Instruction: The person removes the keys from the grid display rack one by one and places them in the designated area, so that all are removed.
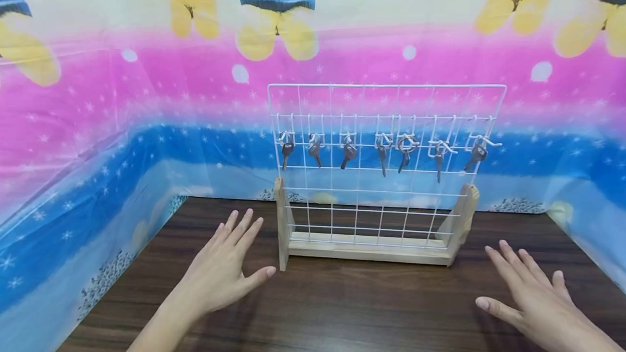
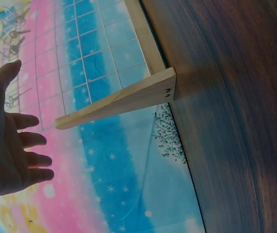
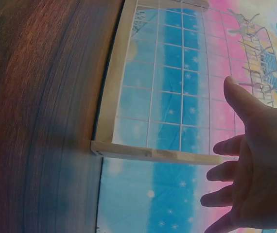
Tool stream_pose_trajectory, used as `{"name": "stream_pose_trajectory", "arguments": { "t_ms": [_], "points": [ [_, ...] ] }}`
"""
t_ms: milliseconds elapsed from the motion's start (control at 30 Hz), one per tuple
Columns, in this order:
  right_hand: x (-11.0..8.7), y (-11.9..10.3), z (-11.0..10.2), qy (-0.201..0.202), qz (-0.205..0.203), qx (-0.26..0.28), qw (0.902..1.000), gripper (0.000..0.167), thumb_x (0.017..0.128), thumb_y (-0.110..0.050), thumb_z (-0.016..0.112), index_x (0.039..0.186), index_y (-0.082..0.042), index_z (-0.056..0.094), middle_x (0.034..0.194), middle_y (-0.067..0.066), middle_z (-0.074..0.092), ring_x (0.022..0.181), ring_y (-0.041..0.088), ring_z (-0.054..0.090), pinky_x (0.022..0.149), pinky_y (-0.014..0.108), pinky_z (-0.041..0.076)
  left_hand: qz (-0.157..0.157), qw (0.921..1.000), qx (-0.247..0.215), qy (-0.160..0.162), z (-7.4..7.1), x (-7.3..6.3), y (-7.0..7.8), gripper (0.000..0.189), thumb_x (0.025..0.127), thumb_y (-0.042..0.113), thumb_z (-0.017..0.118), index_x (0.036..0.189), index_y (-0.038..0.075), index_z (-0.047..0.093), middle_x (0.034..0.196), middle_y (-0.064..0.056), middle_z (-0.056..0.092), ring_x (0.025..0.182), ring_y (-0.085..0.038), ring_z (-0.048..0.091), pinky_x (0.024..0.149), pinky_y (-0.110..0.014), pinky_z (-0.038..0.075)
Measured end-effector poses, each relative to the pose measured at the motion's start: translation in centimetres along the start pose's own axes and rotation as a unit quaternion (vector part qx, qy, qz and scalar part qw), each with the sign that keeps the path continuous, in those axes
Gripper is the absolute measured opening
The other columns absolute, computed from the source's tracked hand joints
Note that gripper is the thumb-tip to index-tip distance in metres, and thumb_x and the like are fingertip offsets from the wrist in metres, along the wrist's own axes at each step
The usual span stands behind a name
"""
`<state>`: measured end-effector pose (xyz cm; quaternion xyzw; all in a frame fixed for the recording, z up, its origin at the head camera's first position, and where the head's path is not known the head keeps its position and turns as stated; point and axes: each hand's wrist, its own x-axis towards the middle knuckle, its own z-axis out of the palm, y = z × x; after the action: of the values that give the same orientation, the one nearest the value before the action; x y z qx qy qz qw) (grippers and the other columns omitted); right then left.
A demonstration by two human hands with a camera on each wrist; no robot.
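Observation:
A white wire grid rack (image 1: pixel 356 192) stands upright in a wooden base (image 1: pixel 367 251). Several keys hang in a row from hooks on its upper part, among them a key (image 1: pixel 286 148) at the left end and a key (image 1: pixel 476 154) at the right end. My left hand (image 1: pixel 220 270) is held out beside the rack's left foot, fingers straight and spread, holding nothing. On the other side my right hand (image 1: pixel 540 303) is spread with straight fingers, right of the base and apart from it. In both wrist views the palms hold nothing.
The dark wooden table (image 1: pixel 342 308) carries the rack near its back edge. Behind and along the sides hangs a printed cloth (image 1: pixel 220 80) with pink and blue bands and bear figures. The rack's wooden side support (image 2: pixel 119 99) stands out toward the front.

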<state>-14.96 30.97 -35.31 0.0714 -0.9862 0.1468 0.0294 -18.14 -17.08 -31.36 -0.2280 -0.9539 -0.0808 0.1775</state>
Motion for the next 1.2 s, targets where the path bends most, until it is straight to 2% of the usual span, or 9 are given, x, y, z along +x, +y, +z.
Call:
{"name": "stream_pose_trajectory", "arguments": {
  "t_ms": [100,233,367,533,700,833,933,1100,1200],
  "points": [
    [0.1,-0.2,-0.1,0.006,-0.006,-0.003,1.0000,0.096,0.083,-0.063,0.050,0.147,-0.003,0.012,0.147,0.030,0.006,0.131,0.050,-0.005,0.085,0.071,-0.019,0.004,0.9999,-0.014,0.009,0.3,0.4,-0.2,0.082,0.086,0.057,0.052,0.141,0.000,0.034,0.147,-0.019,0.025,0.136,-0.033,0.017,0.108,-0.048,0.017],
    [0.4,-1.2,-0.6,0.028,-0.027,-0.019,0.9991,0.084,0.085,-0.058,0.053,0.143,-0.002,0.029,0.142,0.030,0.027,0.127,0.053,0.018,0.089,0.074,0.012,-0.010,0.9967,-0.075,0.030,0.7,2.3,-0.5,0.073,0.090,0.043,0.055,0.142,-0.002,0.030,0.148,-0.018,0.024,0.136,-0.030,0.018,0.109,-0.046,0.017],
    [1.0,-3.0,-1.3,0.057,-0.057,-0.015,0.9967,0.070,0.086,-0.055,0.054,0.135,-0.006,0.044,0.132,0.024,0.044,0.118,0.047,0.036,0.083,0.066,0.033,-0.048,0.9786,-0.183,0.079,0.8,5.4,-0.9,0.066,0.094,0.033,0.053,0.145,0.002,0.025,0.149,-0.015,0.023,0.136,-0.030,0.020,0.108,-0.047,0.019],
    [2.3,-6.3,-2.0,0.107,-0.104,0.033,0.9882,0.048,0.090,-0.042,0.056,0.127,-0.011,0.054,0.120,0.016,0.057,0.111,0.039,0.048,0.080,0.059,0.040,-0.053,0.9167,-0.371,0.138,1.8,9.5,-1.7,0.061,0.095,0.024,0.053,0.145,0.003,0.025,0.146,-0.017,0.028,0.134,-0.028,0.026,0.107,-0.041,0.025],
    [4.2,-10.2,-1.9,0.151,-0.140,0.093,0.9742,0.033,0.093,-0.032,0.056,0.118,-0.011,0.061,0.114,0.010,0.061,0.105,0.031,0.055,0.080,0.053,0.045,-0.099,0.8421,-0.517,0.117,3.4,11.8,-2.3,0.058,0.096,0.022,0.052,0.144,0.002,0.026,0.144,-0.015,0.033,0.132,-0.025,0.031,0.106,-0.035,0.027],
    [6.2,-13.3,-1.0,0.177,-0.177,0.159,0.9551,0.023,0.094,-0.025,0.056,0.109,-0.011,0.065,0.105,0.002,0.065,0.095,0.018,0.061,0.075,0.040,0.052,-0.124,0.7974,-0.582,0.099,4.5,12.4,-2.6,0.053,0.097,0.020,0.048,0.143,0.000,0.029,0.139,-0.017,0.039,0.127,-0.026,0.038,0.104,-0.034,0.030],
    [7.9,-15.7,-0.2,0.179,-0.192,0.222,0.9390,0.020,0.093,-0.023,0.056,0.106,-0.010,0.066,0.098,-0.001,0.066,0.086,0.012,0.061,0.072,0.033,0.052,-0.120,0.7876,-0.598,0.091,5.2,12.2,-3.0,0.046,0.099,0.019,0.046,0.140,0.001,0.036,0.134,-0.018,0.045,0.124,-0.025,0.042,0.103,-0.033,0.032],
    [10.1,-19.9,0.4,0.161,-0.186,0.337,0.9089,0.025,0.093,-0.030,0.056,0.105,-0.010,0.067,0.089,0.000,0.066,0.076,0.012,0.060,0.066,0.030,0.051,-0.107,0.7979,-0.585,0.100,5.9,11.9,-3.5,0.043,0.099,0.023,0.045,0.136,0.003,0.043,0.127,-0.019,0.052,0.120,-0.025,0.046,0.102,-0.035,0.035],
    [11.3,-22.3,0.5,0.154,-0.183,0.398,0.8855,0.026,0.092,-0.029,0.057,0.106,-0.008,0.066,0.089,0.002,0.066,0.077,0.015,0.061,0.066,0.029,0.052,-0.102,0.7945,-0.588,0.112,6.3,12.0,-3.7,0.041,0.098,0.020,0.046,0.135,0.000,0.044,0.125,-0.022,0.053,0.118,-0.027,0.048,0.100,-0.035,0.036]
  ]
}}
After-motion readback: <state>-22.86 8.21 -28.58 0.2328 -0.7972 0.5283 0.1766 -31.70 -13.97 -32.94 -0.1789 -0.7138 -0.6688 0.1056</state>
